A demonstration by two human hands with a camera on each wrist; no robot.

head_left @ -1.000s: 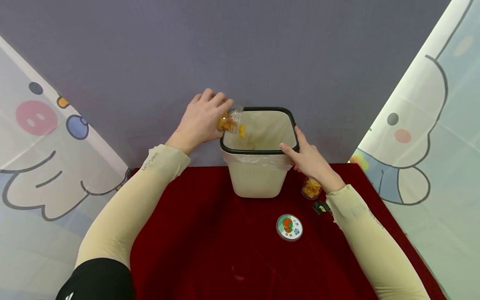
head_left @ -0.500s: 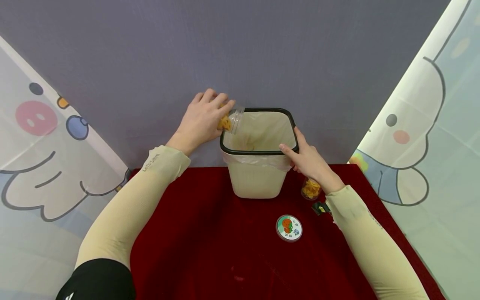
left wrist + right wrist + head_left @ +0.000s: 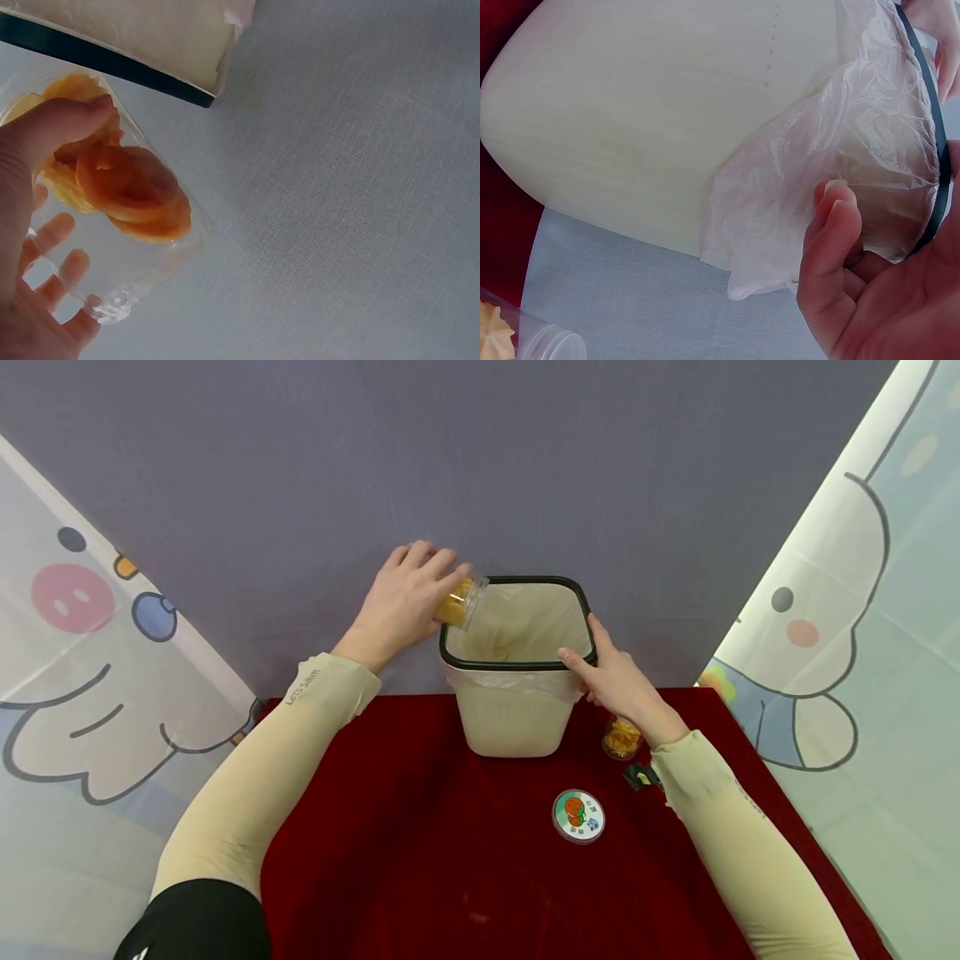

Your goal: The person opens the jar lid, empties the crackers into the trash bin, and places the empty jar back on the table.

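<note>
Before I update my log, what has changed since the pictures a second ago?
The loose yellow piece just outside the mouth of the jar is gone, and the pieces inside have shifted. The left hand still grips the jar, the right hand the bin by its rim; the bin stayed put.

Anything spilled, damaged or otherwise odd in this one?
I see no spill on the red cloth. One oddity: the left hand holds a clear jar of orange snack pieces tilted toward a lined trash bin, an unusual place for food. A faint pale mark low on the cloth is too indistinct to identify.
</note>
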